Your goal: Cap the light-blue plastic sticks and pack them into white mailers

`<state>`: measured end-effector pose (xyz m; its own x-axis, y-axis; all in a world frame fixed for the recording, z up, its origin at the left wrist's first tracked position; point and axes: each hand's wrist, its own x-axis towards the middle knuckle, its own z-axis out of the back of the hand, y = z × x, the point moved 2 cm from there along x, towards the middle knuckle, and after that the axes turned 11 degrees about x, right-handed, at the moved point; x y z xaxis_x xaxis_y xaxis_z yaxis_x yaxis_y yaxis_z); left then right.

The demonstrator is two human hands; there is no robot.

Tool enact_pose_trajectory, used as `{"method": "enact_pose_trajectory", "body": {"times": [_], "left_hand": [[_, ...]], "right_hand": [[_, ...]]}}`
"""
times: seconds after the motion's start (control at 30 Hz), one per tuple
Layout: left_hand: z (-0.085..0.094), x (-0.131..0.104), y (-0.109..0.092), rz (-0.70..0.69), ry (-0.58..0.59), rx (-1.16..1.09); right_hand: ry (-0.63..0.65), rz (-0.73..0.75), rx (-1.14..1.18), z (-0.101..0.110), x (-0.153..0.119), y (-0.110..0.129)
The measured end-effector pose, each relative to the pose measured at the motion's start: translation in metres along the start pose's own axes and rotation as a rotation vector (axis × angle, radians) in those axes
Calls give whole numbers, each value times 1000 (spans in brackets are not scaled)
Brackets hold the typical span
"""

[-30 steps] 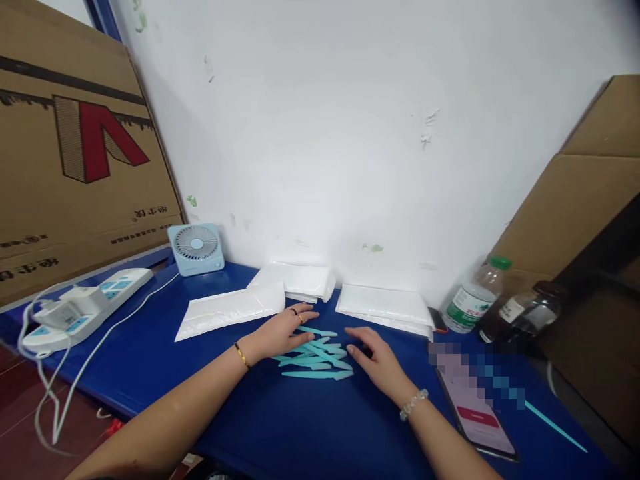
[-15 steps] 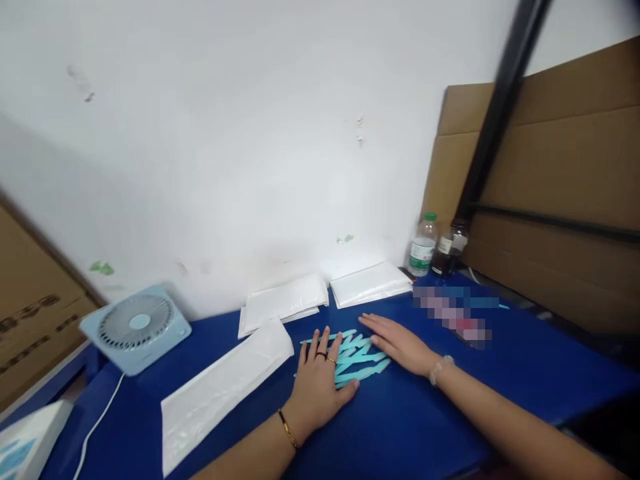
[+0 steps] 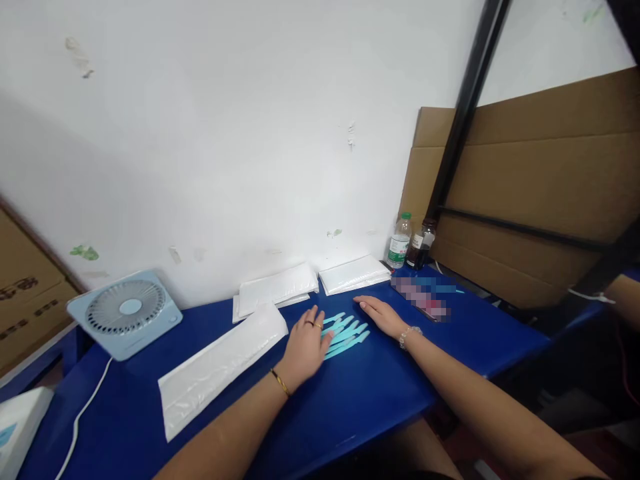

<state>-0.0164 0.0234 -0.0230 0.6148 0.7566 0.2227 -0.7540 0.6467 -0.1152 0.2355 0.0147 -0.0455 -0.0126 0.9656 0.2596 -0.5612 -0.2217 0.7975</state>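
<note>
Several thin light-blue pieces (image 3: 347, 333) lie fanned out side by side on the blue table (image 3: 350, 393). My left hand (image 3: 306, 340) rests over their left ends, palm down, fingers close together and slightly bent; whether it grips any of them is hidden. To the right of the pieces, my right hand (image 3: 383, 315) lies on the table with its fingers stretched out and nothing in it.
White padded envelopes (image 3: 220, 367) lie at the left and along the wall. A light-blue fan (image 3: 130, 310) with a white cable stands far left. A clear bottle (image 3: 400, 243) and a dark jar (image 3: 421, 247) stand at the back right, behind a blurred flat item (image 3: 423, 299).
The light-blue pieces went from a crossed tangle to a more parallel fan. My left hand's spread fingers have drawn together over their left ends. The view has shifted.
</note>
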Motion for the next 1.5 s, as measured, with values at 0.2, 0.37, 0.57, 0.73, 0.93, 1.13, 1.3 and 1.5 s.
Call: {"method": "enact_pose_trajectory", "body": {"times": [0.2, 0.37, 0.57, 0.73, 0.93, 1.13, 1.3, 1.5], "left_hand": [[0, 35, 22, 173, 79, -77], [-5, 31, 16, 289, 64, -130], [-3, 24, 22, 244, -2, -410], [-6, 29, 33, 243, 63, -493], [-8, 25, 45, 348, 39, -265], [1, 21, 33, 258, -49, -111], [2, 20, 21, 83, 81, -199], [4, 19, 12, 39, 94, -171]], "right_hand": [[10, -7, 52, 6, 13, -8], [121, -33, 100, -5, 45, 14], [252, 116, 258, -17, 45, 38], [265, 59, 328, -11, 49, 20], [186, -20, 57, 11, 59, -10], [290, 189, -151, -5, 43, 21], [471, 234, -179, -29, 35, 38], [496, 228, -112, -28, 36, 34]]}}
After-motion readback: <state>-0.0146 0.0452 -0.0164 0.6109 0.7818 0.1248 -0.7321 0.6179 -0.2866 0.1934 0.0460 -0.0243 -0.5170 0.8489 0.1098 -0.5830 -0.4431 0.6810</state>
